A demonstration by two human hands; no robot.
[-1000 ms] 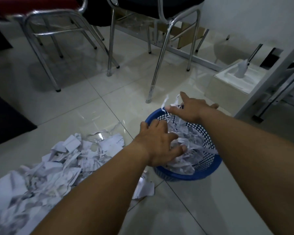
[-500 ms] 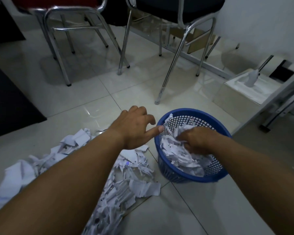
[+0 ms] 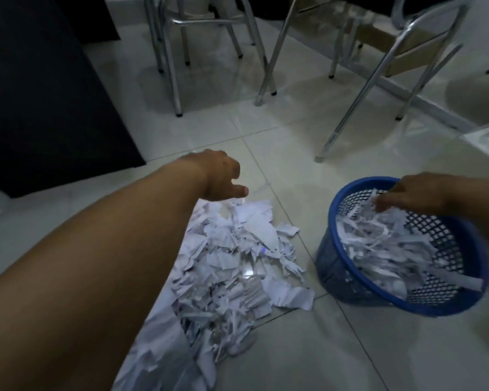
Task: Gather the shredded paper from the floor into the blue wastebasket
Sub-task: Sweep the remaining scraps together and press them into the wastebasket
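Pale floor tiles (image 3: 336, 348) carry the shredded paper (image 3: 232, 266) in a loose heap, nearest the camera. Just right, the blue wastebasket (image 3: 332, 266) leans, part-filled with shreds. On those shreds the right hand (image 3: 415, 194) lies flat-fingered; the left hand (image 3: 220, 176) hangs over the heap's far end, fingers loosely curled, holding nothing. Chrome chair legs (image 3: 359, 103) stand beyond.

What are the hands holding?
The left hand holds nothing. The right hand touches the paper in the basket; whether it grips any cannot be told.
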